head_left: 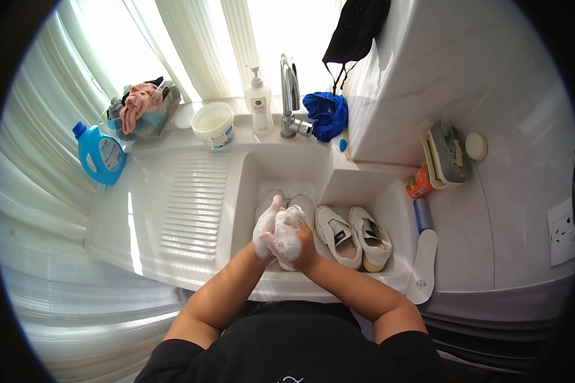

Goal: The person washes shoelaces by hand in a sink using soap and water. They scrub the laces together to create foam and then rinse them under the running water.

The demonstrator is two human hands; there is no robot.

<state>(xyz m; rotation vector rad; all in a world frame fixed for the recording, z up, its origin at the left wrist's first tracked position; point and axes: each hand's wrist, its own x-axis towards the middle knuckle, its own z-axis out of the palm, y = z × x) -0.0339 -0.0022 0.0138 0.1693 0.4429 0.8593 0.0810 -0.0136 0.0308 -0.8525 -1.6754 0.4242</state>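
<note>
- Near the front edge of the white sink [148, 191], above the middle basin: left hand [266, 231] and right hand [300, 239], pressed together and coated in white foam [288, 247]; fingers partly buried in lather, so impossible to tell whether open or closed.
- By the right edge: white paddle-shaped piece [423, 271], with a blue cylinder [423, 215] just past its far end.
- In the right-hand section: white slip-on shoes [338, 237], side by side, openings up.
- Down in the middle basin, partly hidden beneath both hands: pale shoes [302, 205].
- Left of the basin: ribbed washboard [195, 210].
- Beyond the right-hand section: orange container [419, 183] against a filled caddy [450, 153].
- At the far left corner: blue jug [102, 155].
- Along the far edge, left to right: pink cloth [138, 107] atop a heap, white tub [213, 125], pump bottle [260, 105], chrome faucet [290, 96], blue cloth [326, 115].
- Behind everything: pale curtains [198, 45].
</note>
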